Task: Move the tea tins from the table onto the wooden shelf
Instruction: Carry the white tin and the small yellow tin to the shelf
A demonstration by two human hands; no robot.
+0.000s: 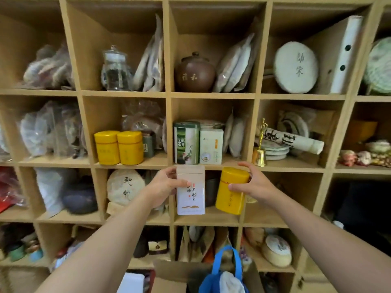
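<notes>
A white tea tin (190,190) with a beige lid is gripped by the left hand (164,187), fingers curled round its left side; vertical red and black Chinese characters are printed on its front, not reliably read. A yellow tea tin (231,190), slightly tilted, is gripped by the right hand (251,183), thumb on its front. Both are held before the wooden shelf (211,95), just below the compartment where a green tin (186,143) marked 龙井 stands beside a pale tin (211,146). Two yellow tins (119,147) are seen left of the green tin.
</notes>
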